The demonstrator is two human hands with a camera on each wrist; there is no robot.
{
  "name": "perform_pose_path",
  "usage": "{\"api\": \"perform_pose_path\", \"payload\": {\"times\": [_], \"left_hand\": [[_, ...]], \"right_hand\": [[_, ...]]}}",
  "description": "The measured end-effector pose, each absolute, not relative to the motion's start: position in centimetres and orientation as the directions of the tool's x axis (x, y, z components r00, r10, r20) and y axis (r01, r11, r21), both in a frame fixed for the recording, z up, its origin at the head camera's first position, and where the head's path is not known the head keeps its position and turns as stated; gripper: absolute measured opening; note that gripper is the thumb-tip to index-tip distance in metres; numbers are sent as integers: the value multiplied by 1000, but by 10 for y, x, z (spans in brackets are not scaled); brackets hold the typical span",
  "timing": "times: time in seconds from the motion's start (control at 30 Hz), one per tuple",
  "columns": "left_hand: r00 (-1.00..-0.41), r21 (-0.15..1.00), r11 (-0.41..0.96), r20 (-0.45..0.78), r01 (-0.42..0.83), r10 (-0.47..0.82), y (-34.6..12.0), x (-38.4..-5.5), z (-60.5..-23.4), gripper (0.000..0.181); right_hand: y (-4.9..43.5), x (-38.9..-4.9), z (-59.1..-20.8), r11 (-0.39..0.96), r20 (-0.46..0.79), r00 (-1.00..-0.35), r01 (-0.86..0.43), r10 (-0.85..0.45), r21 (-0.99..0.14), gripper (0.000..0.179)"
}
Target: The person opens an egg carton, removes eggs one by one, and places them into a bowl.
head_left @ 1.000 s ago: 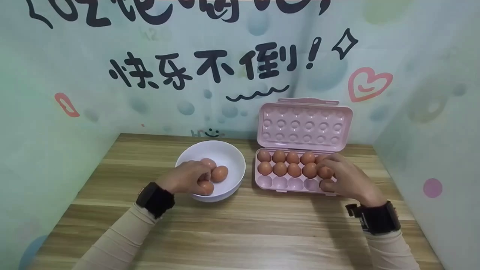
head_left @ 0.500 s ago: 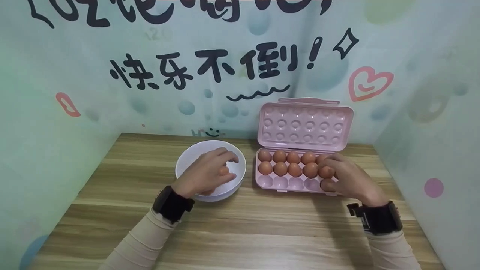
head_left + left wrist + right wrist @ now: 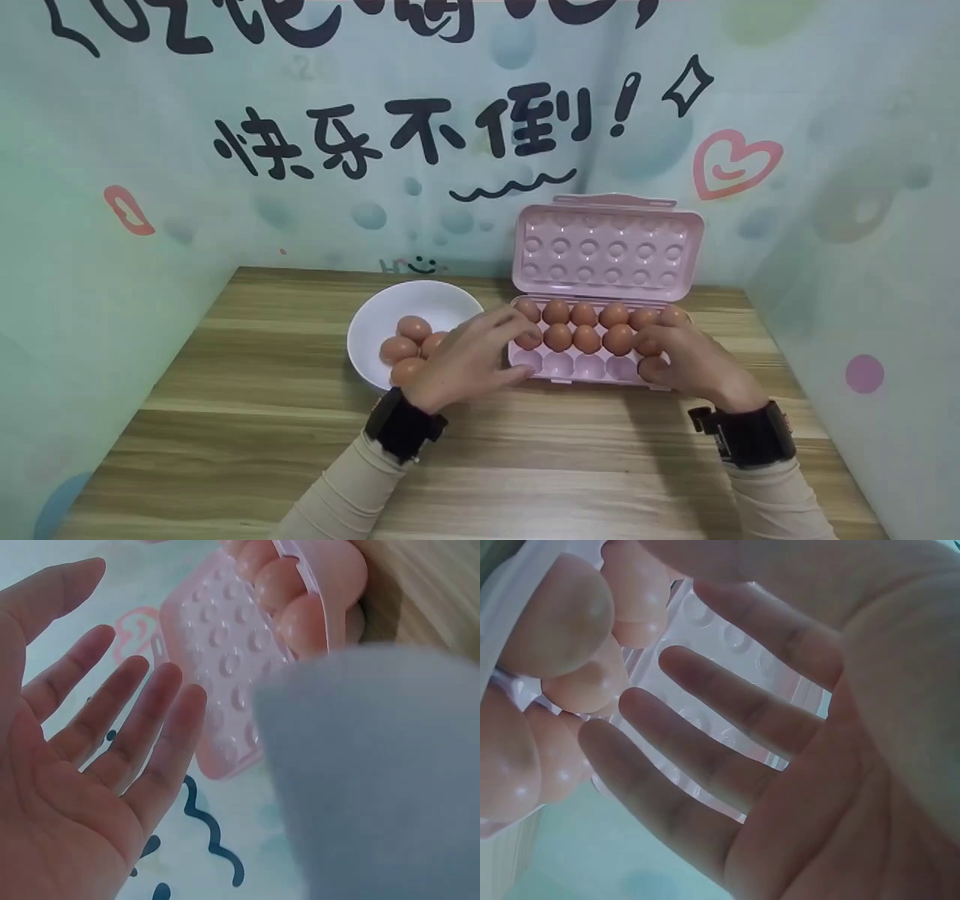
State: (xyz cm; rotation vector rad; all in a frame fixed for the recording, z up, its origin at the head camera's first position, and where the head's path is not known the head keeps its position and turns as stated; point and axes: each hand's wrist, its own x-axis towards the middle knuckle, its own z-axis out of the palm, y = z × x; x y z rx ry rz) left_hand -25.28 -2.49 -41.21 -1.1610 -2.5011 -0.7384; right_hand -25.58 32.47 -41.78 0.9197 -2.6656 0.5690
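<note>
A pink egg carton (image 3: 609,255) lies with its lid raised, brown eggs (image 3: 587,340) filling its back and middle rows. In the front row, several left cups (image 3: 557,365) are bare; one egg (image 3: 652,368) sits near the right end. My left hand (image 3: 469,364) hovers between bowl and carton, its fingertips over the carton's left end. In the left wrist view the fingers are extended with nothing in them. My right hand (image 3: 701,367) is at the carton's right end, fingers stretched beside the eggs; whether the thumb touches the front egg cannot be told.
A white bowl (image 3: 367,311) with several brown eggs (image 3: 398,350) stands left of the carton, partly behind my left hand. Both rest on a wooden table (image 3: 247,375), backed by a printed wall sheet (image 3: 337,225). A blurred pale surface (image 3: 382,787) covers the left wrist view's lower right.
My left hand has moved right, from in the bowl over to the carton's left end, and its fingers have opened out. The right hand stays nearly in place.
</note>
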Motion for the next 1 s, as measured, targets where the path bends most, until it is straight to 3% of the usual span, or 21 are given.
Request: {"api": "perform_pose_path", "payload": {"times": [0.33,0.43,0.63,0.77,0.87,1.0], "left_hand": [[-672,381,554,411,740,616,-12,-249,-426,37],[-665,383,544,418,747,619,-11,-248,-429,38],[-678,384,558,411,735,610,-10,-248,-433,36],[-675,379,558,411,738,613,-9,-248,-434,35],[-659,365,549,420,752,623,-7,-248,-436,33],[-638,343,538,435,770,635,-3,-249,-441,34]], "right_hand": [[322,-266,-425,627,458,-629,-758,-628,-181,39],[321,-268,-427,651,435,-648,-741,-626,-166,32],[321,-269,-429,727,333,-746,-655,-577,-207,25],[321,-269,-429,746,313,-768,-630,-558,-215,23],[322,-269,-431,742,331,-765,-633,-553,-221,25],[324,-269,-437,695,442,-689,-696,-575,-182,29]]}}
